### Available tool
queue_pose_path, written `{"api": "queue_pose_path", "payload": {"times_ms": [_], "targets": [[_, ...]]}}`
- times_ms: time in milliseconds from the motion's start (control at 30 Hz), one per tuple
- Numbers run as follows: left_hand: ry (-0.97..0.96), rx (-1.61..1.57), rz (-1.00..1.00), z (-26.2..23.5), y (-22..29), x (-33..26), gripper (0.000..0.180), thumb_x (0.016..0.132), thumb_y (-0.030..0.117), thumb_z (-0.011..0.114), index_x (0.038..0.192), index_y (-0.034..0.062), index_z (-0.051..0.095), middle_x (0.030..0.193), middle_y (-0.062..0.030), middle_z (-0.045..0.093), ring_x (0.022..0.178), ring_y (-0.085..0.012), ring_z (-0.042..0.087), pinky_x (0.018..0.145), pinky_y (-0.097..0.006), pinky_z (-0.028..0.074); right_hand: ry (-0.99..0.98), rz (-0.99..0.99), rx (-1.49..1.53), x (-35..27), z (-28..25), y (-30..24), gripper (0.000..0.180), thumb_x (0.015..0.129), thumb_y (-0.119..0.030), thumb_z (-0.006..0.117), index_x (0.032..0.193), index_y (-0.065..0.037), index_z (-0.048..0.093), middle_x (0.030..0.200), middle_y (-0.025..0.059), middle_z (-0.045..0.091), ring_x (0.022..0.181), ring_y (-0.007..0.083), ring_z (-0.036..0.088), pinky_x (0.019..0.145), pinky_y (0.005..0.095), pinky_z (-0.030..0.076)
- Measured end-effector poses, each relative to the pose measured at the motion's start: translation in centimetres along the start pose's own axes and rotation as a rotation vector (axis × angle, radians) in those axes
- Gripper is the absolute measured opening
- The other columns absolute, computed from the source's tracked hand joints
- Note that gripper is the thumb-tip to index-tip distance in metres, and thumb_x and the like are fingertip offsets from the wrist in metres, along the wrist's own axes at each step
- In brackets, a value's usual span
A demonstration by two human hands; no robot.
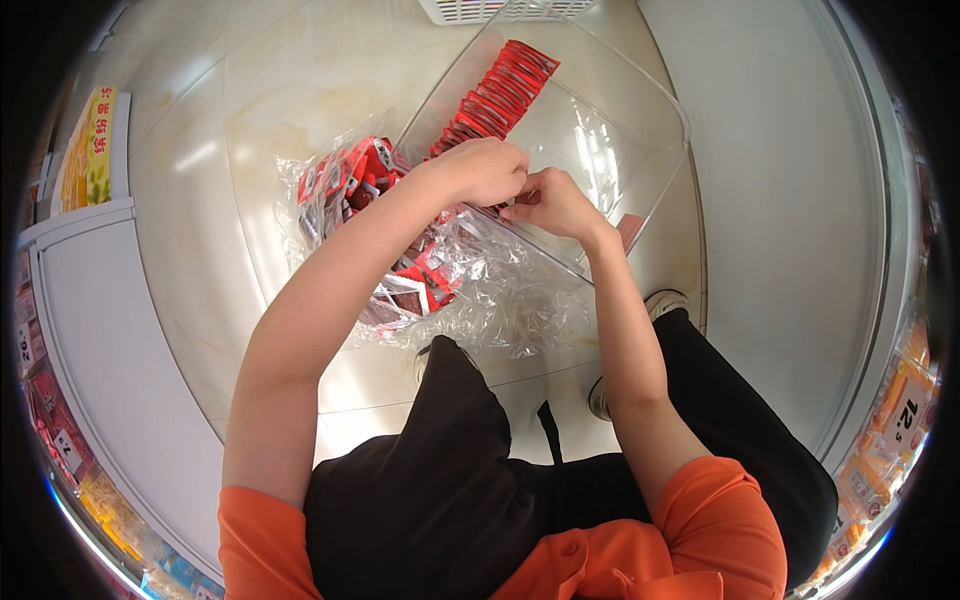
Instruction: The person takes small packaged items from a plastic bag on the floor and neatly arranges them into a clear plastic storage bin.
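The pale tiled floor (250, 120) fills most of the view, with white shelf units curving along the left and right edges. On it, far from the person and a little right of centre, stands a clear plastic bin (655, 110), and a neat row of red sachets (500, 92) already stands on edge along its left wall, running from the far end back toward the hands; much of the bin to the right of the row is still bare, so the filling looks to be well under way but not finished. To the left and nearer lies a crumpled clear plastic bag (500, 300) with loose red sachets (345, 178) still spilling from it, so a fair share is left to move. Both hands meet over the near end of the row: the left hand (485, 170) is curled with fingertips pinched, the right hand (550, 200) likewise clenched beside it, touching, apparently gripping sachets between them, though what exactly they pinch is hidden. A white slotted basket (480, 10) shows at the far edge. On the far left shelf sits a yellow-green package (88, 150); orange packets with small white price tags (905, 405) line the right shelf.
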State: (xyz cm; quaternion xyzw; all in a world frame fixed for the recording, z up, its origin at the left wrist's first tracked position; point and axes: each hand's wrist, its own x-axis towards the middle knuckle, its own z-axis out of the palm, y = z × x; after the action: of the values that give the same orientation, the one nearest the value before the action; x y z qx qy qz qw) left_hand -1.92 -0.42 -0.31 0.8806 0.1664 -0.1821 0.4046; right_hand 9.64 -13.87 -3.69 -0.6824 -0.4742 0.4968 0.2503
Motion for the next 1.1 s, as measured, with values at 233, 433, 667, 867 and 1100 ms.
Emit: {"api": "queue_pose_path", "payload": {"times_ms": [233, 433, 667, 867, 1100], "targets": [[-0.009, 0.1, -0.016, 0.6, -0.7, -0.5, 0.03, 0.085, 0.024, 0.051, 0.081, -0.0009, 0.068, 0.08, -0.0232, 0.065, 0.081, -0.0384, 0.064, 0.075, -0.045, 0.049, -0.071, 0.093, -0.258, -6.6, -3.5, -10.5, 0.02, 0.086, -0.016, 0.066, 0.09, 0.004, 0.067, 0.075, 0.014, 0.068, 0.067, 0.0203, 0.064, 0.063, 0.0326, 0.05], [-0.081, 0.06, -0.025, 0.2, -0.4, 0.4, 0.029, 0.082, 0.024, 0.056, 0.077, -0.0012, 0.068, 0.073, -0.0222, 0.064, 0.073, -0.0375, 0.063, 0.071, -0.044, 0.049, -0.303, -0.531, -0.275, -7.4, 2.2, -15.4, 0.027, 0.076, 0.003, 0.054, 0.102, 0.006, 0.063, 0.097, 0.0197, 0.064, 0.092, 0.0346, 0.062, 0.081, 0.0412, 0.05], [-0.141, -0.108, -0.069, 0.3, -2.2, 1.2, 0.027, 0.082, 0.028, 0.061, 0.081, 0.0033, 0.074, 0.071, -0.011, 0.068, 0.069, -0.0208, 0.064, 0.067, -0.034, 0.049, 0.141, -0.306, -0.454, 0.4, 12.8, -9.5, 0.03, 0.076, -0.007, 0.06, 0.104, 0.003, 0.062, 0.111, 0.0221, 0.058, 0.106, 0.0351, 0.057, 0.087, 0.0394, 0.049], [-0.144, -0.077, -0.093, 0.1, -1.6, 1.2, 0.028, 0.082, 0.028, 0.061, 0.082, 0.0026, 0.073, 0.073, -0.0125, 0.068, 0.071, -0.0237, 0.065, 0.07, -0.035, 0.049, 0.049, -0.182, -0.793, 2.2, 14.0, -8.2, 0.066, 0.063, -0.039, 0.082, 0.112, -0.001, 0.061, 0.117, 0.0211, 0.06, 0.114, 0.0332, 0.057, 0.093, 0.0427, 0.048], [-0.133, -0.058, -0.089, 0.3, -1.7, 1.0, 0.029, 0.082, 0.028, 0.061, 0.084, 0.0018, 0.073, 0.077, -0.0146, 0.069, 0.075, -0.0262, 0.066, 0.073, -0.036, 0.05, -0.379, -0.109, -0.783, 4.3, 12.5, -9.2, 0.054, 0.065, -0.017, 0.077, 0.114, -0.001, 0.061, 0.118, 0.0194, 0.061, 0.114, 0.0342, 0.057, 0.095, 0.0409, 0.047]]}}
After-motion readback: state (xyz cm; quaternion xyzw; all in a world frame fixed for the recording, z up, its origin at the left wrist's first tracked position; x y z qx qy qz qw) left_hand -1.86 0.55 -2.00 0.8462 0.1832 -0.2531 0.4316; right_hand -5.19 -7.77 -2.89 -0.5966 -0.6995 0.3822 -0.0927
